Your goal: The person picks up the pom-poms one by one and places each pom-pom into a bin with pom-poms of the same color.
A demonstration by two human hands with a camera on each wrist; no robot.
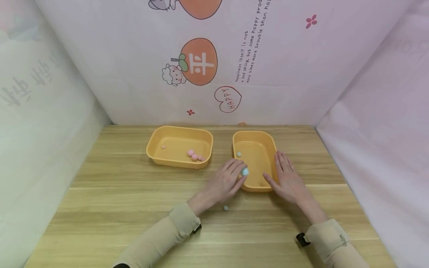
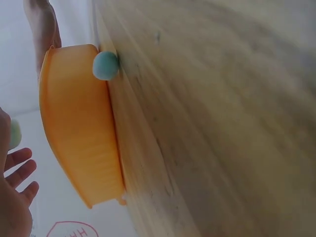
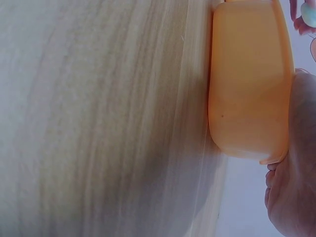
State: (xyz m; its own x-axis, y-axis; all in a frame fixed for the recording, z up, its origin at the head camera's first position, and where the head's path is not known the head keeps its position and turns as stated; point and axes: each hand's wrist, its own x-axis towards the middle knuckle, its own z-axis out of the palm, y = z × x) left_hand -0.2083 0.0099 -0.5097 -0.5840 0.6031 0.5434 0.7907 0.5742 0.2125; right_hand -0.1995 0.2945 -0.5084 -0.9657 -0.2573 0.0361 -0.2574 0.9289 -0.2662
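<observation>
My left hand pinches a pale blue ball between thumb and fingers, over the left rim of the right-hand yellow tray. My right hand rests against that tray's right side with its fingers straight along the wall; its thumb reaches over the tray. Inside the tray, a small pale ball lies by the left wall. A grey-green ball sits on the table below my left hand; the left wrist view shows a blue-green ball on the table outside the tray.
Another yellow tray stands to the left with several pink balls in it. Both trays are on a wood-grain table. Printed white cloth encloses the back and sides.
</observation>
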